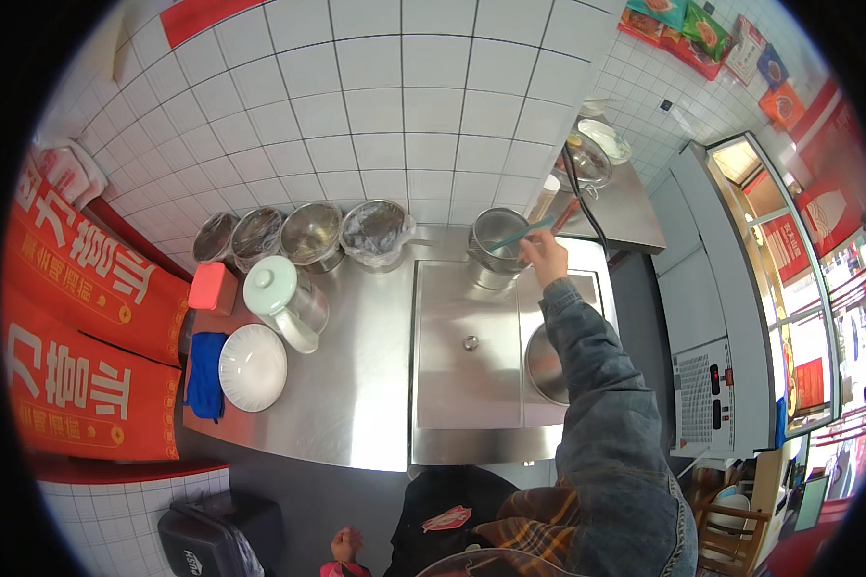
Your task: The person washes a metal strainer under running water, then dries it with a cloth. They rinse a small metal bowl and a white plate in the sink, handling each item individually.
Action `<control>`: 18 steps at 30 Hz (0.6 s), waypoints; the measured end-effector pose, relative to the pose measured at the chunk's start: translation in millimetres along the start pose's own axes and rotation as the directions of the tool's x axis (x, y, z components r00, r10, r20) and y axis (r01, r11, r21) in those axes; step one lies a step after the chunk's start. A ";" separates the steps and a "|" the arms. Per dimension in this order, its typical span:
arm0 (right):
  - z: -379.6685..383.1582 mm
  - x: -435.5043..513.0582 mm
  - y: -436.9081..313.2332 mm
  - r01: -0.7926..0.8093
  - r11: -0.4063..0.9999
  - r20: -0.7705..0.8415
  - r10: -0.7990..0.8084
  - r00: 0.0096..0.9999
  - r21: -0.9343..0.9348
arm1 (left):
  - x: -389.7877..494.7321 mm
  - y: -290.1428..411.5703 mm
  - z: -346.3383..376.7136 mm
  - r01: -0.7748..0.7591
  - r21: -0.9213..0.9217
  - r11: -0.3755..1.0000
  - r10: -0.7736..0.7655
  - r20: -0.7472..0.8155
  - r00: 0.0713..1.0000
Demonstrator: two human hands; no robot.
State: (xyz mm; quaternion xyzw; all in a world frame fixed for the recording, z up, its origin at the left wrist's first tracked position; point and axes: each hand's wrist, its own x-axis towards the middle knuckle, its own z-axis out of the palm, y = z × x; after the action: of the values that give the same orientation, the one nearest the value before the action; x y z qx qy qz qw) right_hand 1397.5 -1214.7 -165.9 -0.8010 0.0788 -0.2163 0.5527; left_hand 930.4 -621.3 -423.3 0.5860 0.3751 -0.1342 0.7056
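My right hand (546,257), in a denim sleeve, is at the right rim of a round steel container (492,272) with a mesh strainer (498,229) in its top. Its fingers are bent together beside a thin teal utensil (509,242) that slants across the opening; whether they grip it or the rim cannot be told. My left hand is out of view. The container stands at the back of a steel cooker top with a flat lid (469,389). A round steel pot opening (545,368) shows partly under my forearm.
Several steel pots (310,234) covered in plastic film line the wall. Left on the counter (353,375) are a mint-lidded jug (274,285), a red box (213,288), a white bowl (253,368) and a blue cloth (206,375). Another person's small hand (346,544) shows below, near a bin (202,541).
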 end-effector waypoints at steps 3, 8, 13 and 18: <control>-20.1 -3.3 -29.4 0.066 0.984 -0.094 -0.052 0.994 0.163 | 3.3 14.0 8.9 -0.006 0.014 1.000 0.005 0.080 0.997; -53.1 -45.6 -90.9 0.144 0.797 -0.163 -0.058 0.985 0.586 | 5.6 64.0 40.4 -0.131 -0.055 0.990 0.135 0.093 0.986; -47.6 -113.7 -154.9 0.363 0.678 -0.305 -0.210 0.929 0.639 | -8.0 166.3 100.8 -0.187 0.014 0.982 0.184 0.128 0.975; -22.1 -158.6 -203.4 0.443 0.542 -0.324 -0.305 0.896 0.714 | -26.1 261.9 147.7 -0.326 -0.045 0.944 0.322 0.329 0.888</control>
State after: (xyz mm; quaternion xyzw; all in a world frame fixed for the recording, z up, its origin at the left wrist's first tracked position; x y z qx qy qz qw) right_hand 1223.1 -1098.9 -13.5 -0.4632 -0.1503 -0.4057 0.7735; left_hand 1132.2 -692.3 -210.5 0.6134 0.1471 -0.1134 0.7676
